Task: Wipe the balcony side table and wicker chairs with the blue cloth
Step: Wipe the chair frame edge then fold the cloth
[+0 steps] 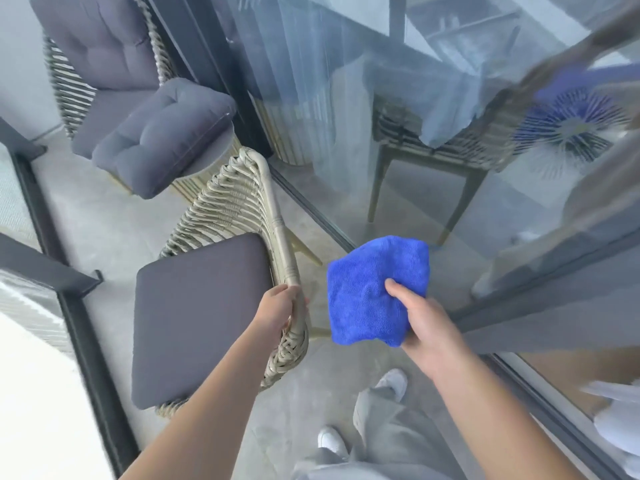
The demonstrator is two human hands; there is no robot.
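A near wicker chair [239, 202] with a flat dark grey seat cushion [194, 313] stands below me. My left hand [280, 308] grips the chair's wicker arm rail at its front bend. My right hand [422, 320] holds a bunched blue cloth [370, 292] in the air to the right of the chair, thumb on top, apart from the rail. A second wicker chair [104, 64] with grey padded cushions stands at the far left. Between the chairs, the round side table [211, 157] is mostly covered by a loose grey cushion [162, 136].
A glass sliding door [433, 150] with a dark frame runs along the right, reflecting the chair and cloth. A dark balcony railing [79, 323] borders the left. My feet in white shoes [391, 382] stand on the grey tiled floor [114, 233].
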